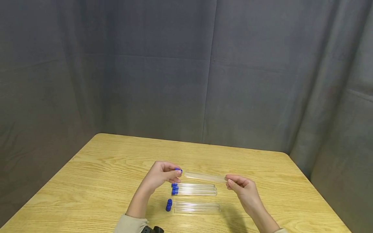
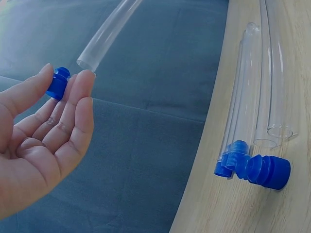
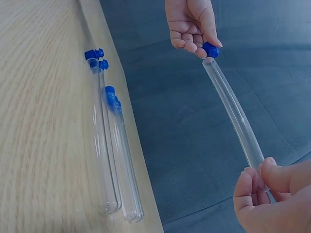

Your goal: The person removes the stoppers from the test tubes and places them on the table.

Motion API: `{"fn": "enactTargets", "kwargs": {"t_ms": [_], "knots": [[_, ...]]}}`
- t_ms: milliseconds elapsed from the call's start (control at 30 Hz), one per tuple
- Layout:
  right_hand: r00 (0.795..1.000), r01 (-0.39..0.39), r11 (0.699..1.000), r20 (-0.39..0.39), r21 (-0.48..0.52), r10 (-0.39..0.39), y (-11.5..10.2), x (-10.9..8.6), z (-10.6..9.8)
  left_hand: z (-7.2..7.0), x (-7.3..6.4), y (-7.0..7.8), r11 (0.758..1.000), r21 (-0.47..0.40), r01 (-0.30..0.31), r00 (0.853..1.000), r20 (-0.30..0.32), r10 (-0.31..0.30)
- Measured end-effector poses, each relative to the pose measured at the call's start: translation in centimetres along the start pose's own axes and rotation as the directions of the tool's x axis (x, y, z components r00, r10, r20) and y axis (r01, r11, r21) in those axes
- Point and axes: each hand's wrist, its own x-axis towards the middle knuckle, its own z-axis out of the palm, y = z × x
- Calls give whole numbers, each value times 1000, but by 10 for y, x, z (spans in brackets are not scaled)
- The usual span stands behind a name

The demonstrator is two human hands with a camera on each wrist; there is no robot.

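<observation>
Between thumb and fingertips, my left hand point(image 1: 158, 176) pinches a ribbed blue stopper point(image 2: 58, 83). My right hand point(image 1: 244, 191) grips a clear test tube point(image 3: 235, 116) near its rounded end. The tube is held above the table, its open mouth pointing left at the stopper; a small gap shows between them in the left wrist view. Beneath the hands lie several test tubes with blue stoppers point(image 1: 195, 189), side by side. Nearer the front are uncapped test tubes point(image 1: 196, 207), with loose blue stoppers point(image 1: 168, 205) standing just left of their mouths.
Everything lies on a wood-grain table point(image 1: 116, 168) with rounded far corners. Grey curtains point(image 1: 160, 81) hang behind it and along both sides. A black device point(image 1: 152, 229) shows at the left sleeve cuff.
</observation>
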Motion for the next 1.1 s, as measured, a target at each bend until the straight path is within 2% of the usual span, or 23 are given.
{"fn": "enactTargets", "kwargs": {"t_ms": [200, 567, 833, 1100], "knots": [[999, -28, 1000, -24, 9, 28, 4, 1, 2, 0, 0, -1, 1000, -6, 3, 1000, 1, -3], [999, -52, 996, -19, -67, 51, 12, 2, 5, -1, 1, -2, 1000, -9, -6, 1000, 10, 6], [997, -60, 995, 34, -80, 63, 18, 3, 3, -1, 2, -3, 1000, -5, -5, 1000, 11, 5], [996, -62, 992, 53, -114, 68, 24, 4, 1, -1, 2, -2, 1000, 1, 1, 1000, 11, -1]]}}
